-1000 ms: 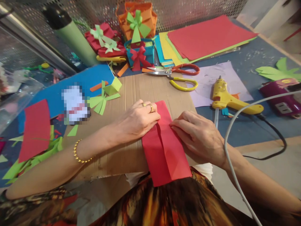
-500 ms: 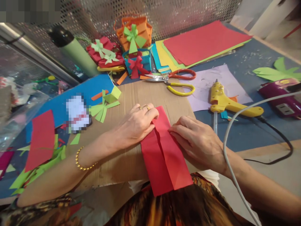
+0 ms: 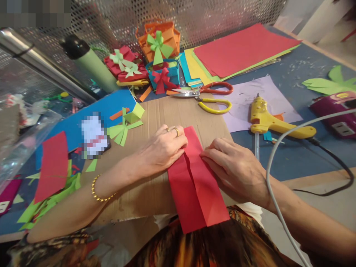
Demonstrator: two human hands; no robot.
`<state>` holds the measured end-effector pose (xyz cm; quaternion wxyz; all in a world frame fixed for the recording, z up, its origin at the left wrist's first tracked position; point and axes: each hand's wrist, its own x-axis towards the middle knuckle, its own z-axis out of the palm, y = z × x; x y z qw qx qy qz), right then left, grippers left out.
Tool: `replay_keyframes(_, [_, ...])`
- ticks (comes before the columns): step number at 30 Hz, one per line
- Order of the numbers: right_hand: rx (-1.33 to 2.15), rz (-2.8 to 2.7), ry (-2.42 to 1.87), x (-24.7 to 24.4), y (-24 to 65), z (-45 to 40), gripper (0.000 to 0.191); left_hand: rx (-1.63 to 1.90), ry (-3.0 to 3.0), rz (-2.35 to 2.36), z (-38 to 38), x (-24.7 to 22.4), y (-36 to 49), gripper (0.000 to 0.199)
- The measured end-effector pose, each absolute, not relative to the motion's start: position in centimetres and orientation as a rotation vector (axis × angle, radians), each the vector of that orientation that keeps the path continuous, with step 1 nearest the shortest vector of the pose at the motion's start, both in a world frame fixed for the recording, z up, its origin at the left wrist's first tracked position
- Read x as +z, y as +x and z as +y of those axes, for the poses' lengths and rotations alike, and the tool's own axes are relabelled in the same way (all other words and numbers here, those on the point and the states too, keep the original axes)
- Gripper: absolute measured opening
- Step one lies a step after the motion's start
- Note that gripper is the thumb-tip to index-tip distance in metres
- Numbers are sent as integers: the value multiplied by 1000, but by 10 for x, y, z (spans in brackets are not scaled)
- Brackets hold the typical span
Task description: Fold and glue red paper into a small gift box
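A folded red paper [image 3: 204,193] lies over the front edge of a cardboard sheet [image 3: 133,194], its two flaps meeting along a lengthwise seam. My left hand [image 3: 168,146], with rings on it, is closed on the paper's left side near the far end. On the right edge, my right hand [image 3: 233,168] pinches the paper between thumb and fingers. The fingertips of both hands are partly hidden. Beyond them on the cardboard rest scissors [image 3: 200,92] with one red and one yellow handle. A green paper bow [image 3: 122,129] lies left of the hands.
A yellow glue gun [image 3: 264,116] sits at right, with a grey cable [image 3: 269,163] looping near my right forearm. Stacked coloured paper [image 3: 244,50], an orange paper basket [image 3: 167,39] and a green bottle [image 3: 96,66] stand behind. A phone [image 3: 94,137] lies at left.
The whole view has shifted slightly, so things appear a little further right. Both hands keep their hold on the red paper, and my left fingers have curled in slightly.
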<state>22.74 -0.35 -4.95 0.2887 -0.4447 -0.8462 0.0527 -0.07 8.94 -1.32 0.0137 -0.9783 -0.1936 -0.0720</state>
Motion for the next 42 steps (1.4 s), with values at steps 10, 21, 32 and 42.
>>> replay_keyframes(10, [153, -2226, -1181, -49, 228, -4, 24, -281, -3102, -575, 96, -19, 0, 28])
replay_keyframes(21, [189, -1982, -1294, -37, 232, -9, 18, -196, -3241, -593, 105, -10, 4, 24])
replay_keyframes(32, [224, -1974, -1319, -39, 232, -8, 21, 17, -3289, -799, 109, -1, 16, 25])
replay_keyframes(42, [260, -1943, -1346, -41, 234, -7, 19, -4, -3296, -866, 111, -2, 30, 28])
